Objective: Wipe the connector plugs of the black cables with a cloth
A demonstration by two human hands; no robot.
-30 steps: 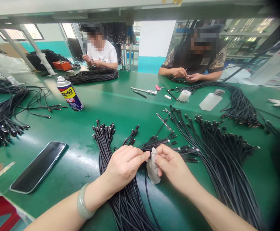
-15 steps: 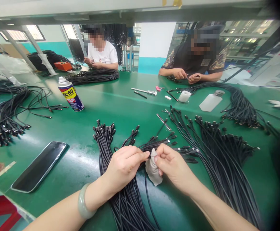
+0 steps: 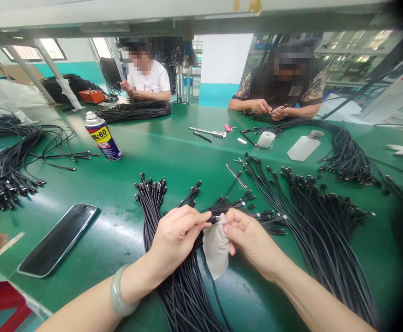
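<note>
My left hand (image 3: 182,227) pinches a black cable (image 3: 215,219) close to its plug end, above a thick bundle of black cables (image 3: 183,295). A light grey cloth (image 3: 216,249) hangs from the closed fingers of my right hand (image 3: 248,235). Its upper edge meets the plug end between my two hands, and the fingers and cloth partly hide the plug. Right behind my hands lie loose cable ends (image 3: 243,203) with small plugs, some showing white or silver parts.
Farther right spreads another cable bundle (image 3: 312,221). A phone (image 3: 57,240) lies on the left, with a spray can (image 3: 103,138) behind it. Calipers (image 3: 208,132), a tape roll (image 3: 266,139) and a plastic bottle (image 3: 305,146) sit farther back. Two people work across the green table (image 3: 118,193).
The cloth now hangs lower and more spread out, its loose part swung left. My hands have drawn slightly apart, and more of the cable end shows between them.
</note>
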